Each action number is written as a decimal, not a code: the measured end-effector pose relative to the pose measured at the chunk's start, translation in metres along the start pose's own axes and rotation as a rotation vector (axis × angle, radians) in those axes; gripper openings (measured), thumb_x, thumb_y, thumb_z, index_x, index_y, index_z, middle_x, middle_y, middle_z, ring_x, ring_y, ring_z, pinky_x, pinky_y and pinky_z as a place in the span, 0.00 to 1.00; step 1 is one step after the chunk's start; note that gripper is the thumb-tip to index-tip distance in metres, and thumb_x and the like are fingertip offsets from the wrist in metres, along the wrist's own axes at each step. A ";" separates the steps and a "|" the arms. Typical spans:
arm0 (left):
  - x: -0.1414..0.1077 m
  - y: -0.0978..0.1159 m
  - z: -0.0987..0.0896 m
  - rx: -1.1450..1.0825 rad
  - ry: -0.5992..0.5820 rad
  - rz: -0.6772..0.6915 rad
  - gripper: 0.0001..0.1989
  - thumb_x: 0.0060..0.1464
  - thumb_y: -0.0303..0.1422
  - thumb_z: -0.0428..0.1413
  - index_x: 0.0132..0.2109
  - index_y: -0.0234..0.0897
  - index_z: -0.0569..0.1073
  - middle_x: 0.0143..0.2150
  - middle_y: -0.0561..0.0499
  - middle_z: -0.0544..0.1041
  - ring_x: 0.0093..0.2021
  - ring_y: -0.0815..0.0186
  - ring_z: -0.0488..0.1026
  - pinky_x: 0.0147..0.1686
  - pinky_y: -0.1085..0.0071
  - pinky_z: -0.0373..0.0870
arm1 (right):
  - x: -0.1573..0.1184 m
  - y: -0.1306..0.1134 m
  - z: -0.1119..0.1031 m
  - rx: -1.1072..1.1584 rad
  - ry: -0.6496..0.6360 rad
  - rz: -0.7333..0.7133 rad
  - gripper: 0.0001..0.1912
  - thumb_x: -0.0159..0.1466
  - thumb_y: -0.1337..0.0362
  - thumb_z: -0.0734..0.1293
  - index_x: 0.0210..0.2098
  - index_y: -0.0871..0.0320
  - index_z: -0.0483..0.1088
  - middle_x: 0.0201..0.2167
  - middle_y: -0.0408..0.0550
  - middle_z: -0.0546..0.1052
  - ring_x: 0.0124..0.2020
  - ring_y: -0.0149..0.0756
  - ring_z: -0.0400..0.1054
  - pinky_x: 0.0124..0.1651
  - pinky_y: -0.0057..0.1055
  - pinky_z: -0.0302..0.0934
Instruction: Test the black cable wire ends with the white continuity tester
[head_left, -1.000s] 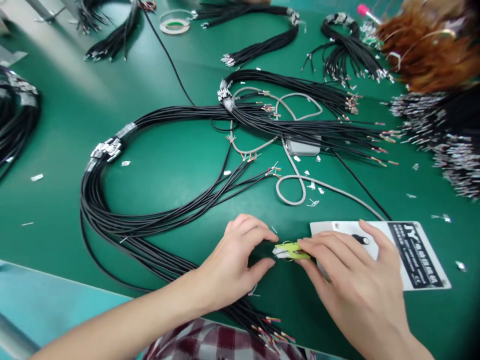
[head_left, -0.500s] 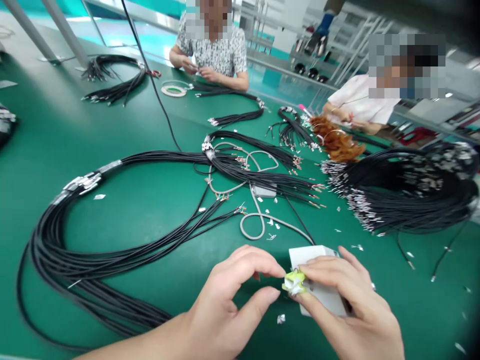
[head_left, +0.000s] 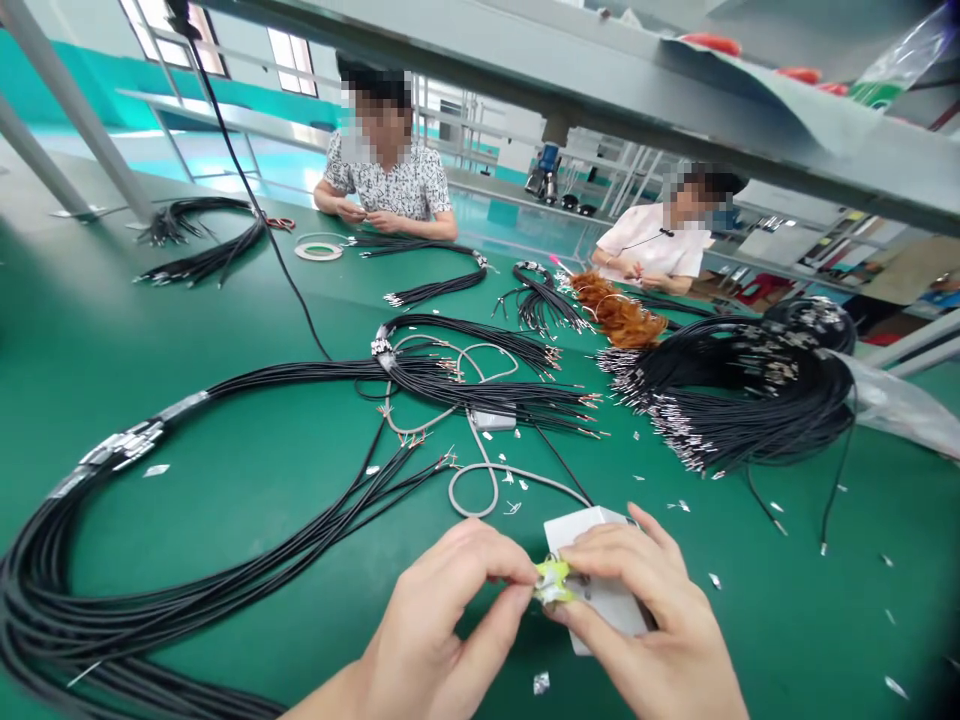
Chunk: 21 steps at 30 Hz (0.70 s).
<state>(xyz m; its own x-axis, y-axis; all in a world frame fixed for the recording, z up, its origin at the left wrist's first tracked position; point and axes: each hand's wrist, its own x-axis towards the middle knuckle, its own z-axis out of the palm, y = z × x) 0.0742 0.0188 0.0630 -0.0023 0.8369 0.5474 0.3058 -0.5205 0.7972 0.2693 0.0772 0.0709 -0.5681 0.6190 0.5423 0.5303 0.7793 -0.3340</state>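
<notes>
Yellow-green clip (head_left: pixel 553 582) is between my two hands, above the surface (head_left: pixel 262 480). My right hand (head_left: pixel 645 610) holds it with thumb and fingers. My left hand (head_left: pixel 446 610) was a little apart from it before; now its thumb and finger are nearly together at the clip's end. I cannot tell if they grip it, but I judge both hands can work on it now. Pale box (head_left: pixel 609 607) is just behind my right fingers and may hinder them. Black cables (head_left: pixel 187 605) lie left of my hands, grey cord (head_left: pixel 496 484) ahead.
</notes>
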 end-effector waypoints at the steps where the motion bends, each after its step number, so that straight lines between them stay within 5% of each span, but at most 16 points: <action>1: -0.001 0.000 0.001 -0.003 0.004 -0.018 0.10 0.57 0.19 0.53 0.39 0.39 0.70 0.33 0.52 0.77 0.34 0.68 0.74 0.36 0.75 0.73 | 0.000 0.001 0.000 -0.008 -0.009 -0.008 0.09 0.59 0.61 0.72 0.38 0.51 0.70 0.32 0.41 0.79 0.35 0.41 0.75 0.58 0.50 0.54; 21: -0.009 -0.006 0.011 -0.118 0.111 -0.319 0.05 0.58 0.27 0.55 0.39 0.40 0.75 0.34 0.52 0.79 0.34 0.67 0.76 0.35 0.75 0.73 | -0.001 0.003 -0.001 -0.042 -0.001 -0.018 0.07 0.59 0.61 0.72 0.36 0.51 0.71 0.32 0.40 0.80 0.34 0.40 0.76 0.58 0.51 0.55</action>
<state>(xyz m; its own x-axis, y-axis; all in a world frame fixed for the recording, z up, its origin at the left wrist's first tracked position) 0.0825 0.0163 0.0505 -0.1852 0.9405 0.2849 0.1606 -0.2571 0.9530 0.2718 0.0787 0.0706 -0.5787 0.6047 0.5473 0.5458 0.7857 -0.2910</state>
